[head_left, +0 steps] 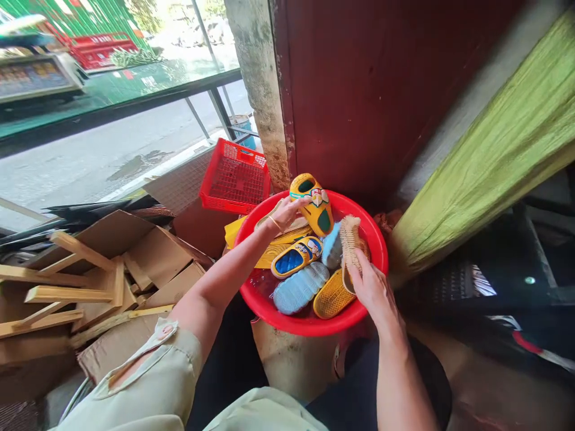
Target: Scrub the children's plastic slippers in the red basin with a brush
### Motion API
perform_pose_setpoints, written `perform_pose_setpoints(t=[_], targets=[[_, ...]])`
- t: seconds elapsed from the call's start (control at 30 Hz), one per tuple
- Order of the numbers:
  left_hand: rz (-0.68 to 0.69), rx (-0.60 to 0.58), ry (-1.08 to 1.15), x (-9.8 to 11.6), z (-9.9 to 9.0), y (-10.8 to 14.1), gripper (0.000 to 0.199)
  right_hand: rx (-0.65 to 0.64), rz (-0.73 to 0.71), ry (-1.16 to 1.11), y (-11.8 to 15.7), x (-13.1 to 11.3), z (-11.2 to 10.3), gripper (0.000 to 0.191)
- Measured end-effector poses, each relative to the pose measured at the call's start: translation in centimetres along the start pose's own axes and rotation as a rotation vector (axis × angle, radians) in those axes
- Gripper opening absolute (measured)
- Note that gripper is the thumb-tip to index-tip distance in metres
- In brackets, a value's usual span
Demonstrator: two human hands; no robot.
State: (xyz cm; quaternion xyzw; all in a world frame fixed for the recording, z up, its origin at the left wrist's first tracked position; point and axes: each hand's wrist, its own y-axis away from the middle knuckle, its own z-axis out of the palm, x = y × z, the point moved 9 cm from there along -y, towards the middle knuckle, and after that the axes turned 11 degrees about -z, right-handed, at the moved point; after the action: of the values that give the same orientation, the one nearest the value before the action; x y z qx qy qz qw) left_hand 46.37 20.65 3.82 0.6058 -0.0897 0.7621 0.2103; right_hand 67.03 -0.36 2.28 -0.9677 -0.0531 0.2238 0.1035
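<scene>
My left hand (287, 214) is closed on a yellow slipper (317, 212) with a cartoon figure on its strap, held tilted over the far side of a red basin (380, 239). My right hand (372, 286) grips a tan scrub brush (349, 239) with pale bristles at the basin's right side. Between the hands, a second yellow slipper (287, 258) with a blue insole lies in the basin. Near it are a light blue slipper (300, 288), sole up, and a yellow slipper sole (333, 293). A fuzzy blue slipper (333, 245) sits beside the brush.
A red plastic crate (236, 179) stands behind the basin, by a concrete pillar (258, 78). Wooden pieces (90, 287) and cardboard (135, 239) are heaped at the left. A green curtain (476, 155) hangs at the right, beside a dark red panel (350, 90).
</scene>
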Motion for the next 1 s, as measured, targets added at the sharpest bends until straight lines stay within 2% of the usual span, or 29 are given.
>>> perform_pose_setpoints(t=[0.07, 0.13, 0.23, 0.33, 0.4, 0.5, 0.63, 0.7, 0.8, 0.83, 1.0], targets=[[-0.125, 0.035, 0.119, -1.6, -1.3, 3.4, 0.061, 0.052, 0.015, -0.035, -0.2, -0.7, 0.1, 0.058], [-0.243, 0.062, 0.216, -4.1, -2.0, 6.7, 0.069, 0.111, 0.009, -0.092, -0.5, -2.1, 0.5, 0.06], [-0.343, 0.128, 0.269, -8.0, -2.9, 10.0, 0.081, 0.172, -0.101, -0.202, -0.7, -5.8, 1.9, 0.06], [-0.24, 0.31, 0.098, -9.5, -4.7, 11.2, 0.072, 0.102, -0.234, -0.209, -0.9, -9.8, 4.2, 0.056], [-0.141, 0.369, -0.033, -9.6, -5.3, 11.0, 0.065, -0.018, -0.227, -0.118, -1.0, -10.8, 5.8, 0.054], [-0.073, 0.337, -0.132, -9.9, -5.3, 10.1, 0.062, -0.185, -0.14, 0.019, -1.0, -9.5, 6.9, 0.053], [-0.03, 0.197, -0.322, -10.2, -4.1, 10.1, 0.06, -0.286, -0.098, -0.014, -0.6, -6.3, 6.6, 0.051], [0.0, 0.136, -0.457, -10.6, -3.0, 10.8, 0.065, -0.29, -0.087, -0.046, -0.3, -5.2, 6.5, 0.05], [0.042, 0.111, -0.687, -11.6, -1.1, 11.7, 0.094, -0.229, -0.067, 0.001, -0.2, -4.7, 6.5, 0.051], [0.046, 0.114, -0.754, -12.0, -0.6, 11.8, 0.098, -0.2, -0.061, 0.033, -0.3, -4.9, 6.6, 0.052], [-0.016, 0.126, -0.842, -14.0, 0.5, 11.8, 0.094, -0.133, -0.012, 0.137, -1.3, -5.4, 7.1, 0.054]])
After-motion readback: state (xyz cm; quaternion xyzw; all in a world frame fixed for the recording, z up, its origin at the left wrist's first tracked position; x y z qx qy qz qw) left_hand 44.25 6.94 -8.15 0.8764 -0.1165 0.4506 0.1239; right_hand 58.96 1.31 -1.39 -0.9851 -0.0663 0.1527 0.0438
